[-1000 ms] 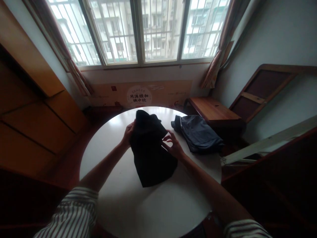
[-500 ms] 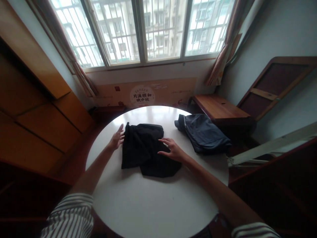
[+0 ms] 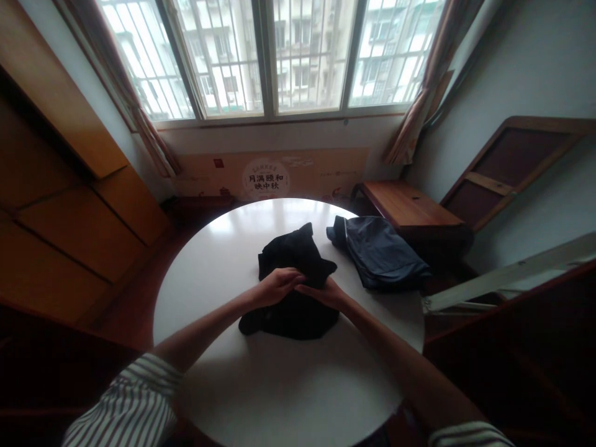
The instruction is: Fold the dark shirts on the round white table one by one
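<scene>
Far L: 1 wooden wardrobe [image 3: 69, 211], orange-brown, w/ panelled doors. Next to it, 1 curtain [image 3: 125, 93] hangs at the L end of 1 barred window [image 3: 265, 56], 4 panes, apartment block outside. Below the window, 1 printed banner [image 3: 265, 177] w/ Chinese text in a round badge runs along the wall.

Foreground: 2 striped sleeves, L sleeve [image 3: 125, 397] pushed back from the forearm, both bare forearms reaching onto 1 round white table [image 3: 209, 335]. L hand [image 3: 274, 287] and R hand [image 3: 323, 293] are together at mid-table, fingertips meeting, both lying on top of 1 black garment [image 3: 293, 248]. Type of garment not clear; it's bunched, not flat, a corner sticking out lower L. Hands touch it, but can't tell if they're clamped on the cloth or only pressing it.

Just R of the black one, 1 navy garment [image 3: 382, 254], folded, w/ a pale stripe along one edge, lies near the table's far R rim, not touching the hands.

R of table: 1 low wooden bench [image 3: 405, 205] by the wall, then 1 more curtain [image 3: 419, 93] at the window's R end. Far R: 1 wood-framed board [image 3: 512, 167] leaning on the wall, and 1 pale strip [image 3: 507, 276] running diagonally in front.
</scene>
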### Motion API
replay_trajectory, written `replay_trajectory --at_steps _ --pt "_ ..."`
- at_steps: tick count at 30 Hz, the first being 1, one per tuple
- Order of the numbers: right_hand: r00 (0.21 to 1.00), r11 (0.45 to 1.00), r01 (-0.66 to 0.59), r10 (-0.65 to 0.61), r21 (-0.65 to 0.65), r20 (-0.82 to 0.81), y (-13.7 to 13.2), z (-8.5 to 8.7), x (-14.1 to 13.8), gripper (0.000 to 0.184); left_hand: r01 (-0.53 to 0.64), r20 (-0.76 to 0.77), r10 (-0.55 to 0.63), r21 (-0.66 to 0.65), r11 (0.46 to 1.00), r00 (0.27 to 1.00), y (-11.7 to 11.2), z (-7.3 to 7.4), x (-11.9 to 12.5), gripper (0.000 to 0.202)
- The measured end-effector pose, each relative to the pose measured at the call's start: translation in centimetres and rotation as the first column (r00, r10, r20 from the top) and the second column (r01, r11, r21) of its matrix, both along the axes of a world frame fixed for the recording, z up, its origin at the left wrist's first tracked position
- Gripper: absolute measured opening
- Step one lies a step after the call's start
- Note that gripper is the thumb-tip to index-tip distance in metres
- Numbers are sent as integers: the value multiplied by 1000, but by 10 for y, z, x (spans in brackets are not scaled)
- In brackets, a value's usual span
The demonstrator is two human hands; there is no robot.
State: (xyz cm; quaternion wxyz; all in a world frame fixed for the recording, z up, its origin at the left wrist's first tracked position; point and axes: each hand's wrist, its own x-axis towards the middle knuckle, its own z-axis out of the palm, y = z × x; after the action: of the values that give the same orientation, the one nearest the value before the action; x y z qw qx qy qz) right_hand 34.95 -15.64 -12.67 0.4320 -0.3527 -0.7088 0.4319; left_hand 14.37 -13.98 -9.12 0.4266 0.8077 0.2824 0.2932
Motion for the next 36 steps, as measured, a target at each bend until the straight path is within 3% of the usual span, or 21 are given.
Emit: replay_trajectory --at_steps 2,6,8,12,15,17,19,21,25,27,29,30,34,36 --pt "1000 998 -8 10 -55 26 0 0 1 39 -11 22 11 13 1000 1000 -3 -5 6 25" --pt "995 996 -72 75 -51 62 -1 2 3 50 -210 68 210 -21 978 975 -3 -9 6 47" --pt "994 996 -81 83 -35 70 -2 4 4 62 -254 38 255 -12 967 966 -2 -9 3 37" --pt "994 994 -96 94 -48 -47 1 7 4 68 -206 90 217 -120 971 972 1 -3 -3 33" --pt "985 991 -108 96 -74 -145 2 10 3 49 -111 230 173 -261 959 958 -3 2 -9 34" --pt "991 995 -56 45 -80 -129 2 11 3 36 -43 302 163 -368 929 939 -7 4 -13 34" --pt "997 996 3 -11 -88 -80 0 12 4 37 -29 362 228 -479 877 904 -10 5 -16 32" --pt "995 993 61 -68 -105 -67 -2 11 4 44 -85 424 379 -568 819 822 -7 5 -21 28" --pt "965 969 207 -224 -132 -135 -2 10 8 48 -205 488 691 -717 666 534 12 14 -42 17" --pt "934 951 284 -303 -121 -189 0 10 11 41 -236 464 786 -778 582 408 23 21 -58 18" --pt "903 938 326 -345 -115 -256 3 10 14 33 -254 426 834 -814 523 351 28 25 -73 21" --pt "894 938 325 -347 -121 -284 4 10 16 30 -252 398 838 -826 504 373 28 25 -78 21" --pt "930 967 213 -246 -143 -274 9 8 16 37 -271 214 728 -830 487 651 19 13 -87 32" --pt "945 972 197 -224 -131 -239 10 7 16 36 -311 186 697 -794 522 693 17 6 -89 35"
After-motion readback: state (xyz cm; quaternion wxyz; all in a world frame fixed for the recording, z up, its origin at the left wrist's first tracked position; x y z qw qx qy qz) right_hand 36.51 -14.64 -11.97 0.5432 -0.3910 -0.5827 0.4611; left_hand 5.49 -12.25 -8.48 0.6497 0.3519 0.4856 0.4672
